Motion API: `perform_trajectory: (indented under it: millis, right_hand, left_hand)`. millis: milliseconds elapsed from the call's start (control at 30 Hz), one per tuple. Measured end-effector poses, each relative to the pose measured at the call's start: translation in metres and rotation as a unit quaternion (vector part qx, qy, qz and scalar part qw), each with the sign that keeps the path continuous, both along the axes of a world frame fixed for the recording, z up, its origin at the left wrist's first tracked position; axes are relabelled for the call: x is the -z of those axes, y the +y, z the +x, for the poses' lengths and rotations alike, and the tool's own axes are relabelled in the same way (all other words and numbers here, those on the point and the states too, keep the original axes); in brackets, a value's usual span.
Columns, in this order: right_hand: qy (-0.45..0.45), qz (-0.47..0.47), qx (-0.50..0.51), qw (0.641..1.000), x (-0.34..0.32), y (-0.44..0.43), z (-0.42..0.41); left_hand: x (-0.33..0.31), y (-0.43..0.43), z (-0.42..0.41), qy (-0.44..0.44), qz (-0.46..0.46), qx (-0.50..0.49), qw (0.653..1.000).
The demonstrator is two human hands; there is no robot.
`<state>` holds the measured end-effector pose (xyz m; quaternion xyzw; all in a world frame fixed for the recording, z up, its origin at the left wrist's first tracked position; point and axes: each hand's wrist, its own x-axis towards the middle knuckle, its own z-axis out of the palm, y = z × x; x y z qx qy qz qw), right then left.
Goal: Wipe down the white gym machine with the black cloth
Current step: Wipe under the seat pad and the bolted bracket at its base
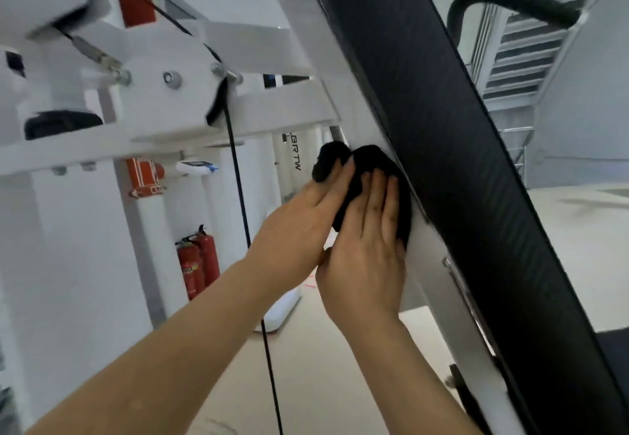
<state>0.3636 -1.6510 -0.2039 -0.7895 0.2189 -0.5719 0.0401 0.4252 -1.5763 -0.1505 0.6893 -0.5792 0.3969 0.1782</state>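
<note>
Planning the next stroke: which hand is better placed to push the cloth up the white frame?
Right, probably. The right hand lies flat on the black cloth against the white frame; the left hand reaches only its bunched left edge, fingertips hidden.

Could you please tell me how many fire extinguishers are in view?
2. The fire extinguishers stand side by side at lower left: the left one, the right one. The machine frame may hide more.
</note>
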Motion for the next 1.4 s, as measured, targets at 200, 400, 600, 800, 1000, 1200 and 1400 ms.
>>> perform_trajectory:
  millis: [200, 400, 600, 800, 1000, 1200, 1400]
  right_hand:
    - [-0.009, 0.043, 0.029, 0.999, 0.085, -0.011, -0.024]
    - [0.084, 0.098, 0.046, 0.991, 0.177, -0.014, -0.040]
    - [-0.007, 0.126, -0.019, 0.992, 0.193, -0.017, -0.061]
    - [0.067, 0.100, 0.004, 0.993, 0.205, -0.036, -0.074]
    - [0.175, 0.063, 0.067, 0.980, 0.268, -0.054, -0.106]
    - [0.224, 0.119, 0.036, 0.967, 0.325, -0.053, -0.143]
    - [0.148, 0.178, -0.089, 0.969, 0.302, -0.044, -0.169]
  left_hand:
    - [0.085, -0.024, -0.020, 0.059, 0.031, 0.062, 0.996]
    - [0.164, -0.035, -0.041, 0.074, 0.083, 0.034, 0.993]
    - [0.170, -0.037, -0.063, 0.124, 0.013, 0.031, 0.992]
    - [0.187, -0.059, -0.067, 0.131, 0.016, 0.016, 0.991]
    - [0.279, -0.068, -0.086, 0.110, 0.063, 0.041, 0.991]
    - [0.347, -0.064, -0.117, 0.153, 0.148, 0.045, 0.976]
    - [0.334, -0.061, -0.138, 0.211, 0.015, 0.109, 0.971]
